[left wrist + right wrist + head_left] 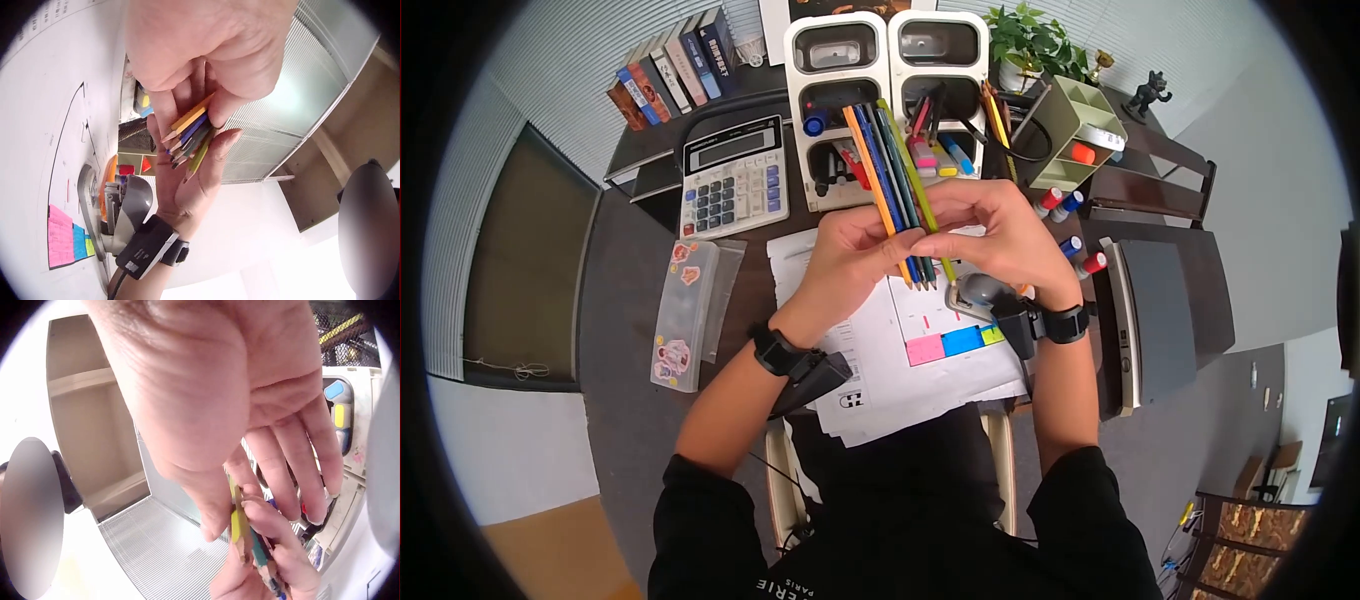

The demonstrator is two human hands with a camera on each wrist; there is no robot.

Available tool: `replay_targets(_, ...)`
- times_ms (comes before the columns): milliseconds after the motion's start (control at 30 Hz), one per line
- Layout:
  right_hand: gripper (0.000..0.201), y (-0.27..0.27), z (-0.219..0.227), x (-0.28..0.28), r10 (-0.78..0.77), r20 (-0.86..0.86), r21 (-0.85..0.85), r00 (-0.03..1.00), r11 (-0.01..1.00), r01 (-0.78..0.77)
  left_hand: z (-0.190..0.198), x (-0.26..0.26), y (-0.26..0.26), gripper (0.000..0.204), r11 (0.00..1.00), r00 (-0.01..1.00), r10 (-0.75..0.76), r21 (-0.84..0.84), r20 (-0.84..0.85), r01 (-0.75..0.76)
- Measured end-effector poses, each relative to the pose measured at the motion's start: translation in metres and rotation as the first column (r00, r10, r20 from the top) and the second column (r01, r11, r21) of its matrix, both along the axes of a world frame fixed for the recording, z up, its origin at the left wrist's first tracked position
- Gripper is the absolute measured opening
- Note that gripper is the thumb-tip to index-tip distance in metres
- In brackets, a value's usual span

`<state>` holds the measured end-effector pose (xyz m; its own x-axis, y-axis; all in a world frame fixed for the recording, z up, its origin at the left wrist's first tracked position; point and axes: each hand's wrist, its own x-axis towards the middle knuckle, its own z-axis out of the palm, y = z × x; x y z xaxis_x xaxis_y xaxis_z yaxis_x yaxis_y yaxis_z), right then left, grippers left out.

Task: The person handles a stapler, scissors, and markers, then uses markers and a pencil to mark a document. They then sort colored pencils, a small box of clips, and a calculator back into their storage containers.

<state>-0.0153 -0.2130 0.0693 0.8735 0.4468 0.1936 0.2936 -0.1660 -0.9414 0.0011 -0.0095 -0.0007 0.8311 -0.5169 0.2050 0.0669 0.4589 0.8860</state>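
Note:
A small bundle of coloured pencils (pixel 886 170) is held up over the white papers (pixel 870 370), sharpened points toward the person. My left hand (pixel 852 252) grips the bundle near its pointed end, thumb on top, by the orange pencil (pixel 189 117). From the other side my right hand (pixel 1008 240) pinches the lime pencil (pixel 239 528) at the bundle's edge between thumb and index finger. Its other fingers stretch out behind the bundle. Blue and dark green pencils lie between these two, partly hidden by the fingers.
Behind the hands stands a white organizer (pixel 891 80) with highlighters and pens. A calculator (pixel 733 178) and a stickered case (pixel 682 315) lie at left. A grey stapler (pixel 136 201) sits on the papers. Several markers (pixel 1072 245) and a green box (pixel 1072 120) stand at right.

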Motion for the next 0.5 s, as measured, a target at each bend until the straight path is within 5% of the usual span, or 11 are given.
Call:
replay_targets(67,0.037,0.001,-0.002,0.002,0.023,0.014,0.007,1.0,1.0,-0.023,0.0,0.004,0.005,0.025,0.993,0.993,-0.112,0.017,-0.023,0.113)
replay_targets(267,0.041,-0.001,0.0,0.0,0.016,0.101,-0.091,0.995,0.996,-0.007,-0.004,0.0,0.003,0.026,0.99,0.99,-0.139,0.029,-0.014,0.139)
replay_targets(433,0.024,0.003,0.005,-0.003,0.025,-0.102,-0.003,0.995,1.0,-0.026,0.0,0.004,0.003,0.027,0.987,0.986,-0.155,0.038,0.059,0.153)
replay_targets(500,0.02,0.0,0.005,0.0,0.052,-0.052,-0.031,0.997,0.998,-0.053,0.008,0.0,0.001,0.027,0.987,0.985,-0.156,0.046,0.071,0.153)
